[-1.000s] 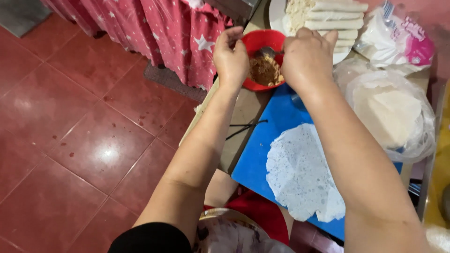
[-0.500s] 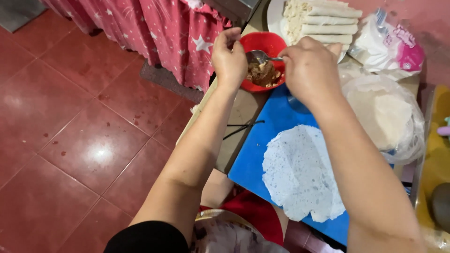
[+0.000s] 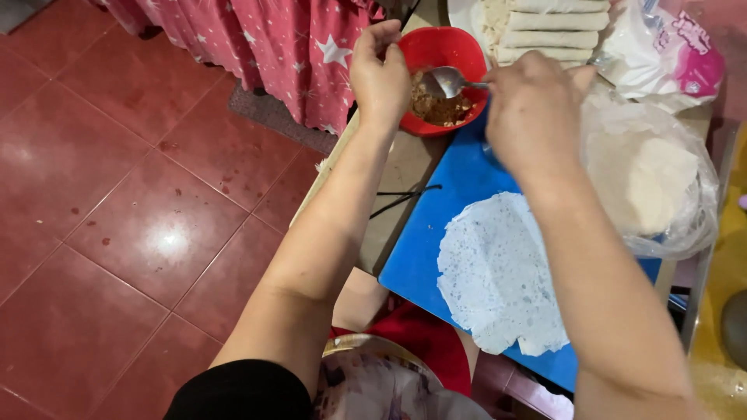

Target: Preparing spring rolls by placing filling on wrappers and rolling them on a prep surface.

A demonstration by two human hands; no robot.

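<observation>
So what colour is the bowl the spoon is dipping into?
Red: the bowl, holding brown filling, shows best in the head view.

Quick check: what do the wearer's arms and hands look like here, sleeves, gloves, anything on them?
Both hands, left hand and right hand, are bare: no gloves, and no rings, watch or bracelet show. Forearms are bare too. A black short sleeve covers the left upper arm.

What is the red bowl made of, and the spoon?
The red bowl looks like plastic: one even bright colour, smooth, slightly glossy rim. The spoon looks like metal: silvery-grey and shiny, catching light, though coated plastic cannot be ruled out.
</observation>
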